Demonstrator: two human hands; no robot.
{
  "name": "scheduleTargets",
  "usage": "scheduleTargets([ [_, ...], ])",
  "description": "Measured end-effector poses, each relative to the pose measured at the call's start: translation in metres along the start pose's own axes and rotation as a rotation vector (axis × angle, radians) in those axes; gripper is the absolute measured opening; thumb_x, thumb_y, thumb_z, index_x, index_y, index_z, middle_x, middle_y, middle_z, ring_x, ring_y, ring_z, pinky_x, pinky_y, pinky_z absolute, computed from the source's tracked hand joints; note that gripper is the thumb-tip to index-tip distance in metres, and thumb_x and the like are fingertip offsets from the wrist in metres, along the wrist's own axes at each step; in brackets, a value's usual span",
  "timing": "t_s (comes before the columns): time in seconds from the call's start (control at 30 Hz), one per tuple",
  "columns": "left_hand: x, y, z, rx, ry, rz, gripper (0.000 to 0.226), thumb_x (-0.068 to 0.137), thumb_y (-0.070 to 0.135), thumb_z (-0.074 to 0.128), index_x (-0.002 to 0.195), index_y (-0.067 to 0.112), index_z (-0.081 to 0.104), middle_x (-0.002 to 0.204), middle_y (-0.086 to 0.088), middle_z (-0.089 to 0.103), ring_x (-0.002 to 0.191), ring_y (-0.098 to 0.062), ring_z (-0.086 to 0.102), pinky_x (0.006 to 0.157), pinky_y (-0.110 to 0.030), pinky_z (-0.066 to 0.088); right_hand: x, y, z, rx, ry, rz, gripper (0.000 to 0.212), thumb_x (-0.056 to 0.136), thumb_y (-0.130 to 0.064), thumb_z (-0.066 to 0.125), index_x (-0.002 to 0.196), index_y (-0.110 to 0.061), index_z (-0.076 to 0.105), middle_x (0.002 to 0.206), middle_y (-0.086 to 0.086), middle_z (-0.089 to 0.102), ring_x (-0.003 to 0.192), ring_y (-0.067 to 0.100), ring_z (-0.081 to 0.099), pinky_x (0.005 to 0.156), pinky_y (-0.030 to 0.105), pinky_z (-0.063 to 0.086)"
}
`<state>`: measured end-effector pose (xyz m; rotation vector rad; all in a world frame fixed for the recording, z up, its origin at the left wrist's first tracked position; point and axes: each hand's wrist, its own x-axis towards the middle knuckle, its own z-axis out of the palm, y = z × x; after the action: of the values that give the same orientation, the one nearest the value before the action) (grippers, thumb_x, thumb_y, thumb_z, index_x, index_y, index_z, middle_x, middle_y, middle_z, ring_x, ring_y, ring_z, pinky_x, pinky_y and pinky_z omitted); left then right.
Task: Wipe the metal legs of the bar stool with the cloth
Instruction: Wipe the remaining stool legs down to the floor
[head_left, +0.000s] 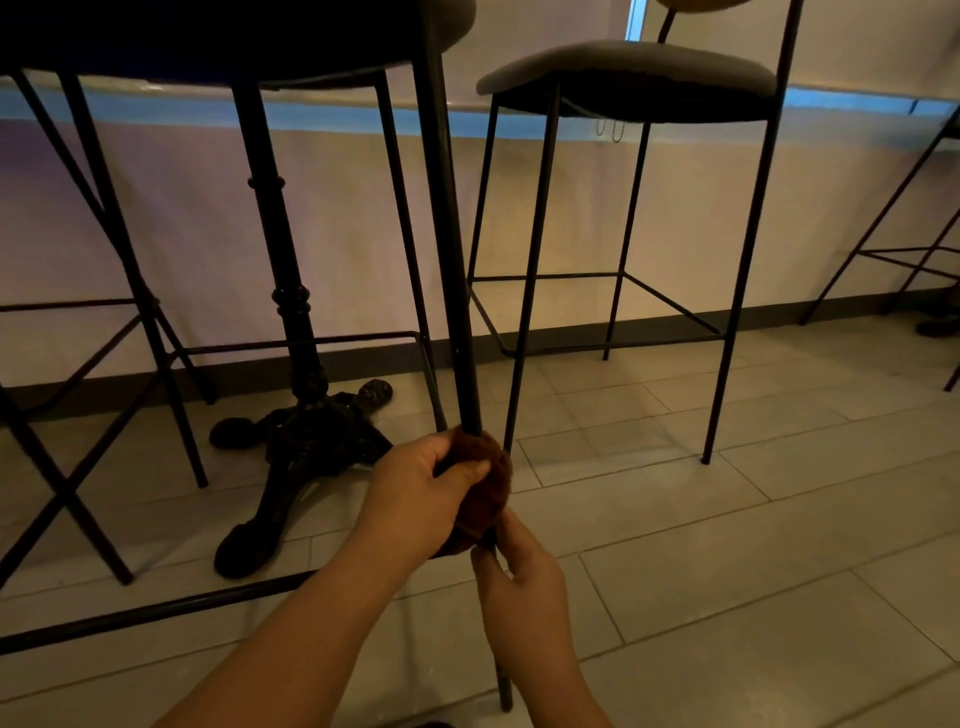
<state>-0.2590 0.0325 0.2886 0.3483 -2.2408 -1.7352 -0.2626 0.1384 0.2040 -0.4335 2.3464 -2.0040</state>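
Left hand (421, 493) fingers clamped round brown fuzzy cloth (485, 483) wrapping thin black metal stool leg (452, 249); right hand (519, 582) fingers gripping leg below. No readable writing.

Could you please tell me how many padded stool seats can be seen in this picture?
2: one seat above the leg being wiped, top centre, partly cut off; one seat to its right. Frames at both edges may carry seats out of view.

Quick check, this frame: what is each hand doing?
Left hand: grips the brown cloth wrapped round the stool leg.
Right hand: fingers curled round the same leg, just below the cloth.
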Motion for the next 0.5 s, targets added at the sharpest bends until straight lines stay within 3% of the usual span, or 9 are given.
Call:
scheduleTargets([
  [0.1,0.004,-0.004,-0.003,0.045,-0.035,0.011,0.019,0.084,0.021,0.067,0.092,0.038,0.067,0.097,0.008,0.071,0.095,-0.013,0.065,0.086,-0.035,0.054,0.000,0.005,-0.002,0.031,0.000,0.015,0.058,0.091,-0.004,0.051,0.129,-0.048,0.052,0.111,-0.030,0.064,0.107,-0.013,0.055,0.083,0.001,0.042],
  [0.27,0.006,-0.007,-0.008,0.134,-0.154,-0.028,0.019,0.085,0.023,0.066,0.099,0.036,0.066,0.100,0.005,0.069,0.096,-0.017,0.064,0.079,-0.034,0.056,-0.004,0.003,-0.001,-0.013,0.013,0.009,0.052,0.093,-0.014,0.052,0.114,-0.062,0.053,0.099,-0.024,0.068,0.090,-0.004,0.063,0.070,0.009,0.047],
  [0.33,0.006,-0.007,-0.008,0.098,-0.141,-0.027,0.016,0.085,0.024,0.066,0.092,0.038,0.065,0.097,0.006,0.070,0.094,-0.015,0.065,0.081,-0.033,0.055,-0.005,0.006,-0.001,-0.032,0.045,0.008,0.046,0.094,-0.018,0.054,0.113,-0.060,0.053,0.104,-0.027,0.066,0.097,-0.006,0.061,0.079,0.008,0.047],
  [0.4,0.003,-0.009,-0.004,0.043,-0.099,-0.016,0.016,0.085,0.024,0.065,0.086,0.041,0.064,0.092,0.011,0.070,0.092,-0.009,0.064,0.076,-0.024,0.052,-0.005,0.012,-0.004,-0.075,0.070,0.026,0.036,0.094,-0.024,0.056,0.122,-0.047,0.054,0.115,-0.026,0.061,0.109,-0.010,0.054,0.092,0.010,0.043],
  [0.5,0.000,-0.012,0.001,0.056,-0.068,0.002,0.019,0.086,0.024,0.064,0.085,0.042,0.062,0.092,0.014,0.067,0.090,-0.007,0.062,0.067,-0.017,0.048,-0.006,0.022,-0.008,-0.149,0.071,0.013,0.027,0.093,-0.026,0.057,0.110,-0.047,0.058,0.098,-0.037,0.056,0.097,-0.026,0.048,0.082,-0.001,0.038],
])
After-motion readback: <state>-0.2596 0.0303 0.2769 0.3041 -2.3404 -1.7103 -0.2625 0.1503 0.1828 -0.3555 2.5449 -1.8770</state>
